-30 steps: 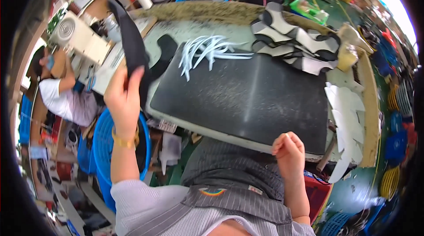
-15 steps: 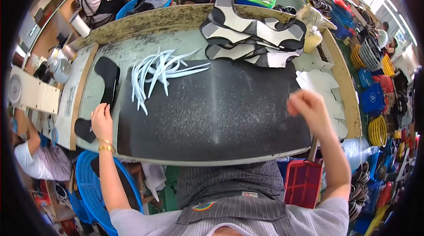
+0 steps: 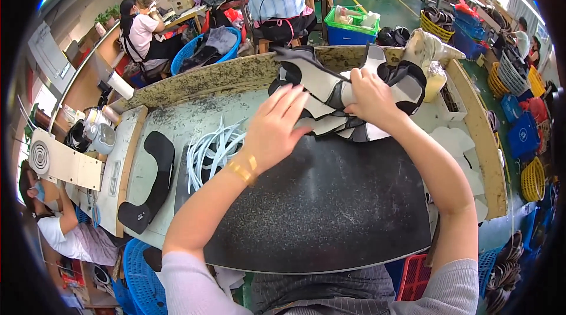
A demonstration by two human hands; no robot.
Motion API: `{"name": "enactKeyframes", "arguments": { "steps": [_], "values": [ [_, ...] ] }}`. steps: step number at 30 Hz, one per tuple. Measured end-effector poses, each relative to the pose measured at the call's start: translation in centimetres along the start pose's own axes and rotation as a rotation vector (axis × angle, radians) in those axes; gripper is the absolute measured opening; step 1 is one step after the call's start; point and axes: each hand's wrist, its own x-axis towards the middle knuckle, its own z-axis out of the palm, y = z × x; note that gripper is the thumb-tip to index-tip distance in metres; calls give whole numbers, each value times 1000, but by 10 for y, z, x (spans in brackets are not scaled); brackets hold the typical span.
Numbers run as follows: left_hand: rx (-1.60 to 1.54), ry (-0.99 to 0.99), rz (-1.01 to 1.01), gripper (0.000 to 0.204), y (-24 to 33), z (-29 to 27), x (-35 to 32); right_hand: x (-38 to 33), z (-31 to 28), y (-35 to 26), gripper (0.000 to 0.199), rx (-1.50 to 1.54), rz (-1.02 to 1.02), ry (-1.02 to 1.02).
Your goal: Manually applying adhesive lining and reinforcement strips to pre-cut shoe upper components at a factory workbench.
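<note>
A pile of curved black, grey and white shoe upper pieces (image 3: 323, 106) lies at the far side of the bench. My right hand (image 3: 372, 98) has its fingers closed on the top shoe upper piece (image 3: 309, 70), whose left end is tilted up. Fingers stretched out, my left hand (image 3: 276, 127) is over the pile's near left edge; whether it touches the fabric is hard to tell. Left of the black mat (image 3: 318, 209) rests a stack of curved black pieces (image 3: 154, 182). Pale blue strips (image 3: 209, 153) lie in a tangle near my left wrist.
A raised wooden rim (image 3: 224, 73) bounds the bench. White cut sheets (image 3: 460, 144) lie on the right, below a cloudy plastic bag (image 3: 423, 49). Blue baskets (image 3: 141, 279) and a red basket (image 3: 414, 276) stand below the near edge. Other people sit working beyond and at left.
Both hands have moved to the far pile, the left one leaving the black stack. The right hand has taken hold of the top piece, which has shifted. The view has tilted up.
</note>
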Motion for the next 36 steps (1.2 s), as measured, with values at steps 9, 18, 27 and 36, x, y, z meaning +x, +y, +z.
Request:
{"name": "enactKeyframes", "arguments": {
  "steps": [9,18,27,36],
  "values": [
    [192,-30,319,49,43,-17,30,-82,-80,-13,56,73,-419,-103],
    [-540,-810,-243,44,89,-34,-102,-199,-38,-48,54,388,-546,-193],
    [-612,-695,-534,39,117,-33,-120,-266,-49,-83,47,512,-297,-122],
    [-722,-639,-543,38,120,-31,-125,-263,-20,-117,23,799,55,82]
  ]
}}
